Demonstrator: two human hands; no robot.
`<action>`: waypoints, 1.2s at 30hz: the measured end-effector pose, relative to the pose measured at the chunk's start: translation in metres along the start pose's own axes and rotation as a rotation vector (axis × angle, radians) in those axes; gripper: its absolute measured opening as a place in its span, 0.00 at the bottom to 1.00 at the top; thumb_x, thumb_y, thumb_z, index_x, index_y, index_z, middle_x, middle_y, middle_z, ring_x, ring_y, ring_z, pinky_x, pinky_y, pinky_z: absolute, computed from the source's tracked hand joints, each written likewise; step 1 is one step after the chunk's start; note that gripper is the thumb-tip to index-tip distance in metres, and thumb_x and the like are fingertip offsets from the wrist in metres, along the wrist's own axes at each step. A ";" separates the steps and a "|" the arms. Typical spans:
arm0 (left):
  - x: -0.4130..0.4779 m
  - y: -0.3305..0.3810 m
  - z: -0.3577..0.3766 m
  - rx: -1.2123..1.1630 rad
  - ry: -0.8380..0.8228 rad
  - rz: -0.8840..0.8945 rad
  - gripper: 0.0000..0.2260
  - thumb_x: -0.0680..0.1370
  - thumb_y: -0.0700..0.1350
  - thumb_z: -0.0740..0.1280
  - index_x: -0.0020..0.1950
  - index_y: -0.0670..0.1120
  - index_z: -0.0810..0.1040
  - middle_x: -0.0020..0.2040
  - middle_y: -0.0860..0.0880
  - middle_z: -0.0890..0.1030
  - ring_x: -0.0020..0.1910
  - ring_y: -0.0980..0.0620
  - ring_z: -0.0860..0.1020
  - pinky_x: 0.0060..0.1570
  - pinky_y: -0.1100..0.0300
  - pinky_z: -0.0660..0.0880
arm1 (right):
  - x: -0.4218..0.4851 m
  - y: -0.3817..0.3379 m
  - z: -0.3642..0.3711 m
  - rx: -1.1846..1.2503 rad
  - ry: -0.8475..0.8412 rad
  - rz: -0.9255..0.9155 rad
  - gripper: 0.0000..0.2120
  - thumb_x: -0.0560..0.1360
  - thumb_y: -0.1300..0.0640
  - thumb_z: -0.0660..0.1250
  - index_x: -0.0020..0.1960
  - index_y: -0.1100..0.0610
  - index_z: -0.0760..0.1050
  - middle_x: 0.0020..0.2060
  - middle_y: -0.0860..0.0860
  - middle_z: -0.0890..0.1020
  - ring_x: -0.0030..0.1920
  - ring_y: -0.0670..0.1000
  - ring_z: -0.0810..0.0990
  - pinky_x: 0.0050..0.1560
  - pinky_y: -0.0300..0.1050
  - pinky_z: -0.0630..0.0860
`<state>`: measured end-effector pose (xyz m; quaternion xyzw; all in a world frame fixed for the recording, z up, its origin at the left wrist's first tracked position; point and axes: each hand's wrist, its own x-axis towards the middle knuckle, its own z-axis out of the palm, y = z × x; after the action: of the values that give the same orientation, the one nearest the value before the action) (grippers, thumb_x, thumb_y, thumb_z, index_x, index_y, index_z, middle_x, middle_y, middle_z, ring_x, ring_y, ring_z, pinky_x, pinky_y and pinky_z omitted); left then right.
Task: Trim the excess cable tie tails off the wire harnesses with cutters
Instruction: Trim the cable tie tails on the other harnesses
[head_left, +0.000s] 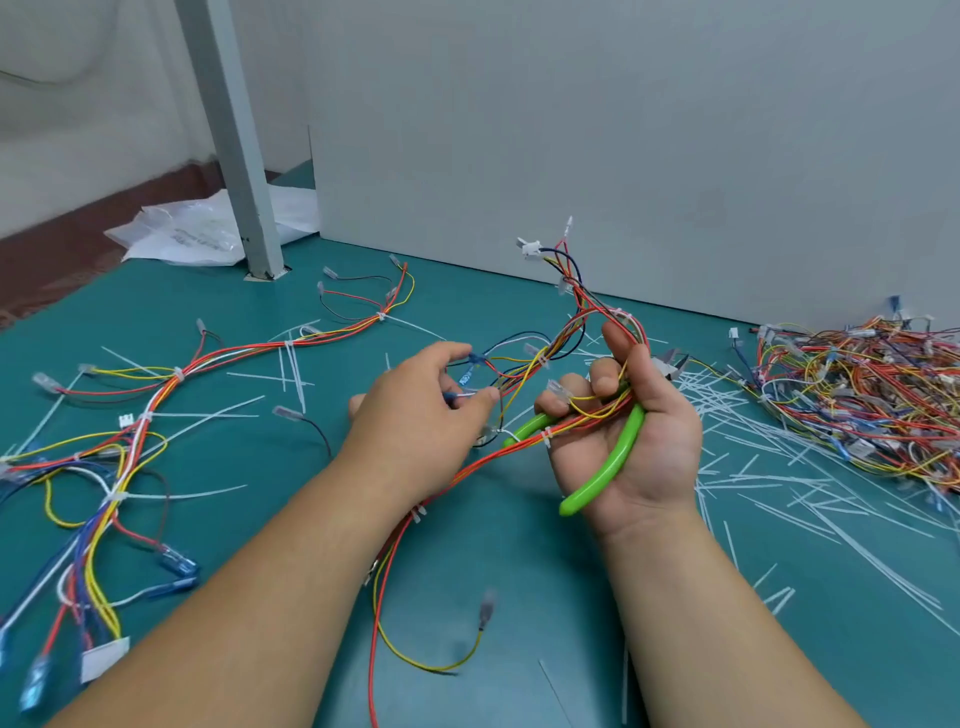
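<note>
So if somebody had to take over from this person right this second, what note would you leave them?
Left hand: pinches a wire of the held harness.
Right hand: holds the green cutters together with that same harness.
Done: cut tails litter the mat, and the harness pile at the right is probably finished.
Left: the spread harness at the left has long tails to trim; check the held one too.

Flat, even indoor light, faint shadows.
Post (228, 145) at 11 o'clock skewed; blue connectors (32, 680) at 7 o'clock blurred.
</note>
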<state>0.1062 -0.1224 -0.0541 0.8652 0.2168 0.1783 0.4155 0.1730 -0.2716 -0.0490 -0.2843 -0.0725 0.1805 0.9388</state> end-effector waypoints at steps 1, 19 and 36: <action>0.001 0.000 -0.001 -0.018 -0.004 -0.012 0.20 0.77 0.59 0.70 0.68 0.59 0.75 0.40 0.58 0.80 0.49 0.53 0.79 0.61 0.44 0.73 | 0.000 0.000 0.000 0.011 -0.004 0.002 0.10 0.76 0.52 0.67 0.47 0.55 0.86 0.28 0.49 0.71 0.29 0.50 0.65 0.35 0.45 0.70; 0.003 -0.005 0.000 -0.101 0.278 0.221 0.06 0.78 0.44 0.71 0.45 0.54 0.77 0.59 0.53 0.73 0.53 0.61 0.72 0.56 0.65 0.69 | 0.007 0.004 -0.003 -0.363 0.457 -0.035 0.07 0.82 0.53 0.68 0.58 0.53 0.77 0.42 0.47 0.78 0.27 0.47 0.68 0.30 0.43 0.67; 0.005 -0.004 -0.009 -0.118 0.431 0.288 0.05 0.75 0.40 0.75 0.41 0.47 0.82 0.42 0.56 0.75 0.40 0.63 0.77 0.39 0.77 0.67 | 0.003 0.005 0.003 -0.378 0.525 -0.291 0.04 0.81 0.58 0.69 0.48 0.53 0.76 0.26 0.43 0.70 0.27 0.45 0.68 0.34 0.44 0.69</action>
<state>0.1054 -0.1116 -0.0515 0.8035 0.1642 0.4279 0.3798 0.1733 -0.2655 -0.0496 -0.4766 0.0993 -0.0508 0.8720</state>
